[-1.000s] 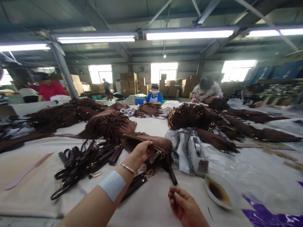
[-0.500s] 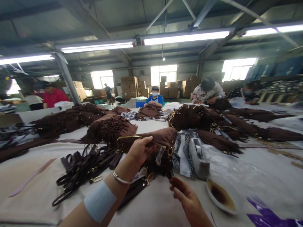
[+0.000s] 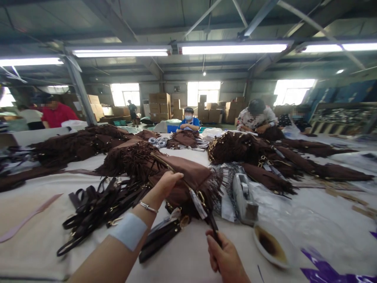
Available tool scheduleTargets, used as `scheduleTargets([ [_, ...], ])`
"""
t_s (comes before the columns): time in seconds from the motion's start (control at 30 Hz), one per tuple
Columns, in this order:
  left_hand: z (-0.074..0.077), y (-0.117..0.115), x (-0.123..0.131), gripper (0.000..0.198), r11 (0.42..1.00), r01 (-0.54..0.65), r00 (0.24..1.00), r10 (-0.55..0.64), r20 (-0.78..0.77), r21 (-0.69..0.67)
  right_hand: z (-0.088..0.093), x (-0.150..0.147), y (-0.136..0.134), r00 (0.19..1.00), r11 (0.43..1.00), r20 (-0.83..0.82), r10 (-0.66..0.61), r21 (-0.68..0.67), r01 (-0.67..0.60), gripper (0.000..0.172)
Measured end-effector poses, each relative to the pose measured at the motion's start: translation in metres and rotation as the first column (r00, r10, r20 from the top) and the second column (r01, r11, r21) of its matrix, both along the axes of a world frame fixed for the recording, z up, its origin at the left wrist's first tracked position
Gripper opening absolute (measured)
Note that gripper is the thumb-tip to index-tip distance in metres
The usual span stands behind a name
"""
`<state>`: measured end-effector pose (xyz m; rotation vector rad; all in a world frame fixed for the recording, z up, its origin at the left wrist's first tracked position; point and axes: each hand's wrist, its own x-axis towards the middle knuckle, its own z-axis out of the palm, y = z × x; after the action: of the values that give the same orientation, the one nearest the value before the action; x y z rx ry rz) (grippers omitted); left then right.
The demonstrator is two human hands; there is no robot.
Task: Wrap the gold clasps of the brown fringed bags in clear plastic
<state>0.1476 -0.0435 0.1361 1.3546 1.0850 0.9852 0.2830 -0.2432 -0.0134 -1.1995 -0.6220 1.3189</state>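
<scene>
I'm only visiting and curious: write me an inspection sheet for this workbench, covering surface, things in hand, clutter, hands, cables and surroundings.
Surface: table with a pale covering.
Things in hand: brown bag with fringe and a zip; dark strap below it.
Clutter: pile of loose straps, tape dispenser, dish with brown contents, purple plastic.
Hands: left hand holds the bag by its zipped edge; right hand grips the strap.
Cables: none certain; white strands hang near the leftmost light, kind unclear.
Surroundings: cardboard boxes, lit lamps, a co-worker in blue and others.
</scene>
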Motion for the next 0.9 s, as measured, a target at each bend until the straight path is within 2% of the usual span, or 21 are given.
scheduleTargets([
  [0.1, -0.040, -0.007, -0.016, 0.016, 0.987, -0.149, 0.973, 0.157, -0.172, 0.059, -0.010, 0.002, 0.003, 0.996, 0.997, 0.078, -0.035, -0.072, 0.041, 0.053],
  [0.17, -0.061, -0.029, -0.017, 0.014, 0.979, -0.137, 0.953, 0.173, -0.249, 0.153, -0.011, 0.002, 0.006, 0.996, 0.996, 0.089, -0.021, -0.086, 0.029, 0.051],
  [0.2, -0.071, -0.044, -0.015, 0.013, 0.986, -0.078, 0.943, 0.121, -0.309, 0.148, -0.011, 0.000, 0.007, 0.997, 0.995, 0.081, -0.011, -0.096, 0.018, 0.051],
  [0.23, -0.079, -0.059, -0.011, 0.019, 0.998, 0.006, 0.935, 0.016, -0.353, 0.061, -0.009, -0.003, 0.008, 0.997, 0.995, 0.072, -0.001, -0.103, 0.009, 0.052],
  [0.27, -0.086, -0.073, -0.006, 0.025, 0.992, 0.087, 0.928, -0.115, -0.355, -0.093, -0.008, -0.007, 0.007, 0.997, 0.995, 0.073, 0.005, -0.102, 0.002, 0.053],
  [0.3, -0.093, -0.086, -0.001, 0.030, 0.952, 0.147, 0.930, -0.225, -0.291, -0.268, -0.007, -0.012, 0.007, 0.996, 0.996, 0.092, 0.018, -0.086, -0.011, 0.052],
  [0.33, -0.099, -0.096, 0.005, 0.033, 0.889, 0.197, 0.942, -0.289, -0.171, -0.413, -0.006, -0.017, 0.005, 0.991, 0.997, 0.124, 0.045, -0.061, -0.038, 0.051],
  [0.37, -0.105, -0.104, 0.009, 0.034, 0.821, 0.233, 0.957, -0.288, -0.025, -0.520, -0.005, -0.022, 0.003, 0.981, 0.996, 0.171, 0.091, -0.031, -0.087, 0.049],
  [0.43, -0.116, -0.112, 0.015, 0.026, 0.733, 0.244, 0.966, -0.123, 0.229, -0.635, -0.006, -0.029, -0.004, 0.924, 0.974, 0.320, 0.210, 0.020, -0.228, 0.046],
  [0.5, -0.127, -0.111, 0.016, 0.014, 0.694, 0.203, 0.937, 0.068, 0.344, -0.691, -0.008, -0.027, -0.010, 0.816, 0.951, 0.527, 0.239, 0.042, -0.306, 0.044],
  [0.53, -0.131, -0.109, 0.015, 0.011, 0.682, 0.200, 0.923, 0.110, 0.369, -0.703, -0.008, -0.022, -0.012, 0.745, 0.953, 0.640, 0.190, 0.062, -0.296, 0.042],
  [0.6, -0.138, -0.105, 0.011, 0.011, 0.677, 0.247, 0.905, 0.094, 0.414, -0.693, -0.007, -0.003, -0.014, 0.560, 0.968, 0.829, 0.018, 0.125, -0.216, 0.029],
  [0.67, -0.142, -0.102, 0.008, 0.014, 0.678, 0.314, 0.888, 0.037, 0.457, -0.665, -0.003, 0.023, -0.009, 0.318, 0.984, 0.941, -0.111, 0.148, -0.094, 0.021],
  [0.7, -0.142, -0.102, 0.007, 0.014, 0.680, 0.328, 0.885, 0.021, 0.465, -0.656, -0.001, 0.036, -0.003, 0.180, 0.991, 0.975, -0.130, 0.136, -0.021, 0.025],
  [0.77, -0.140, -0.103, 0.006, 0.015, 0.687, 0.330, 0.887, 0.009, 0.461, -0.648, 0.004, 0.059, 0.012, -0.078, 0.990, 0.994, -0.071, 0.080, 0.119, 0.038],
  [0.8, -0.138, -0.104, 0.006, 0.016, 0.689, 0.330, 0.889, 0.003, 0.458, -0.645, 0.006, 0.067, 0.021, -0.172, 0.984, 0.985, -0.018, 0.047, 0.169, 0.042],
  [0.83, -0.137, -0.105, 0.006, 0.017, 0.693, 0.328, 0.890, 0.000, 0.456, -0.641, 0.007, 0.073, 0.030, -0.235, 0.980, 0.971, 0.034, 0.014, 0.200, 0.042],
  [0.9, -0.135, -0.107, 0.005, 0.022, 0.704, 0.324, 0.891, -0.003, 0.453, -0.632, 0.005, 0.078, 0.043, -0.288, 0.976, 0.951, 0.108, -0.046, 0.213, 0.039],
])
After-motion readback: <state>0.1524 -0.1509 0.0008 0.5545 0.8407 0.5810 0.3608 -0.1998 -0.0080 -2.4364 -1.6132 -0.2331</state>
